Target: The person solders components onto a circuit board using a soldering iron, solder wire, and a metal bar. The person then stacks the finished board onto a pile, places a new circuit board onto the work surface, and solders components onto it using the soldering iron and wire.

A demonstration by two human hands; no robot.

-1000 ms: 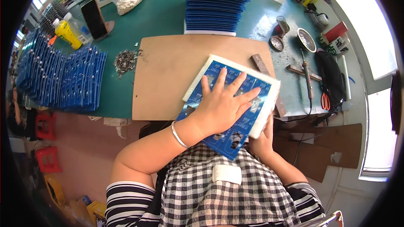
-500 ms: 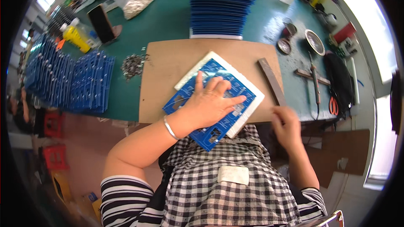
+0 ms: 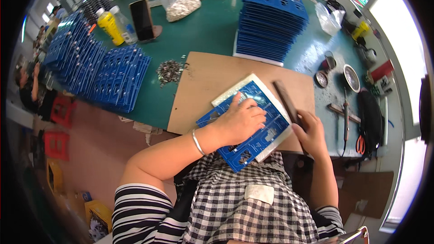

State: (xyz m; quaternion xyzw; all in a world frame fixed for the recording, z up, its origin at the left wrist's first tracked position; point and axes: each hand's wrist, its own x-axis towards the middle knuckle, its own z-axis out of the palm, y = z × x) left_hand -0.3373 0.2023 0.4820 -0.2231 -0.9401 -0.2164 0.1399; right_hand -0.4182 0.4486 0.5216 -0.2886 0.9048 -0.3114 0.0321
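A blue circuit board [image 3: 253, 147] with cut-outs lies slanted on a white foam slab [image 3: 217, 100]. My left hand [image 3: 242, 122] rests on top of the board. Its outer finger stretches up, while the others are bent and drawn together; what their tips hold, if anything, is hidden. Just right of the slab, my right hand [image 3: 312, 132] is closed round the near part of a long, flat dark bar [image 3: 284, 96]. The bar's far end points away over the brown work board [image 3: 199, 77].
Blue boards form a tall stack [image 3: 271, 31] at the back and leaning rows [image 3: 117, 79] at left. Small metal pieces [image 3: 169, 71] lie beside the work board. A phone [image 3: 142, 19] stands behind them. Right are a metal bowl [image 3: 351, 78], soldering iron [image 3: 346, 119] and scissors [image 3: 360, 144].
My right hand has closed on the dark bar, and the bar's far end has come nearer the foam slab. My left hand's fingers have drawn in. The whole view has shifted.
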